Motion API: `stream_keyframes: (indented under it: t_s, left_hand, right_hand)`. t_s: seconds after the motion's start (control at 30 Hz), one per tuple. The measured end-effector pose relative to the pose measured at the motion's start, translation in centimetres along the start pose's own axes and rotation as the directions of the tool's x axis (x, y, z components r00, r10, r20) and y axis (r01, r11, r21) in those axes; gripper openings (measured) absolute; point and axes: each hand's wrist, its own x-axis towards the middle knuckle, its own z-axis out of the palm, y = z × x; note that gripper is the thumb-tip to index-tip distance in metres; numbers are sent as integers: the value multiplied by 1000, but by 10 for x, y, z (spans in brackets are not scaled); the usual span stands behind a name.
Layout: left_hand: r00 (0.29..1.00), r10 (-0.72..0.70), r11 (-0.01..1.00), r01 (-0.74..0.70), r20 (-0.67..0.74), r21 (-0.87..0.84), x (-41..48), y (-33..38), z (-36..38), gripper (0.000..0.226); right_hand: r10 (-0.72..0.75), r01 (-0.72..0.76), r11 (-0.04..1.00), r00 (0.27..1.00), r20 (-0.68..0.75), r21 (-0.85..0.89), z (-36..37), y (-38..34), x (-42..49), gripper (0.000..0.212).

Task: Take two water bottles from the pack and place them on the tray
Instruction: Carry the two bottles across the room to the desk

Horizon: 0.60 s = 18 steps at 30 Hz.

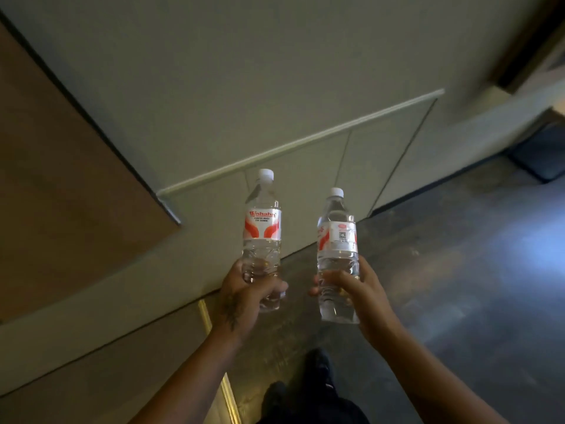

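Observation:
I hold two clear water bottles upright in front of me, each with a white cap and a red-and-white label. My left hand (244, 296) grips the lower part of the left bottle (262, 228). My right hand (356, 293) is wrapped around the lower half of the right bottle (337, 240). The two bottles are a short gap apart and do not touch. Neither the pack nor the tray is in view.
Pale cabinet fronts (305, 185) with a light top edge run across the wall ahead. A brown panel (46, 179) stands at the left. Dark glossy floor (458, 270) spreads to the right. My legs and dark shoes (315, 371) show below.

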Motion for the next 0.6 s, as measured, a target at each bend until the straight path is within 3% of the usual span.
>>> stream_keyframes:
  t_s: [0.17, 0.3, 0.6]
  left_hand:
    - [978, 8, 998, -21, 209, 57, -5, -4, 35, 69]
    - [921, -47, 992, -3, 387, 128, -20, -14, 76, 62]
    - [713, -131, 946, -117, 689, 301, -82, -22, 182, 71]
  right_hand:
    - [-11, 29, 997, 969, -245, 71, -34, 13, -58, 79]
    - [-9, 66, 991, 903, -429, 117, -63, 26, -109, 83]
    - [37, 179, 963, 660, -750, 204, -118, 56, -244, 74]
